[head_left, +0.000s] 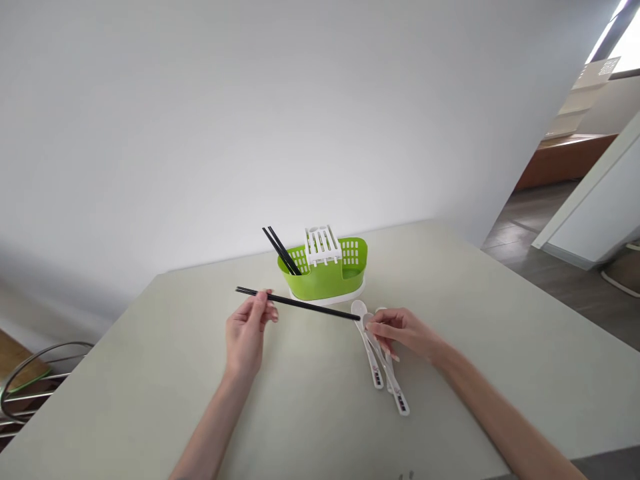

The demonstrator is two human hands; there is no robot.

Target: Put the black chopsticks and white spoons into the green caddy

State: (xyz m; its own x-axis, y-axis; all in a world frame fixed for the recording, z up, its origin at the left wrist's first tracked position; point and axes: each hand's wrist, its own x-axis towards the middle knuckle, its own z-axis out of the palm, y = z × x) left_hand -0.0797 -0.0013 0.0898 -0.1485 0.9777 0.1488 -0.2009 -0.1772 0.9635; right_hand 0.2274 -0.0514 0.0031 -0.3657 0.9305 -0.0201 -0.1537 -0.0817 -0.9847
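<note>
My left hand (247, 333) pinches a black chopstick (305, 305) near its left end and holds it level above the table. The chopstick's far tip reaches the fingers of my right hand (403, 332). That hand rests on a small bunch of white plastic spoons (383, 363) lying on the table, its fingers on their upper handles. Just behind stands a green cutlery holder (327, 275) with a white slotted insert (323, 243). Two black chopsticks (283, 252) lean out of its left compartment.
The pale grey table (150, 373) runs to a white wall behind. A metal wire rack (30, 383) sits off the table's left edge. To the right, dark floor and an open doorway (565, 213) lie beyond the table corner.
</note>
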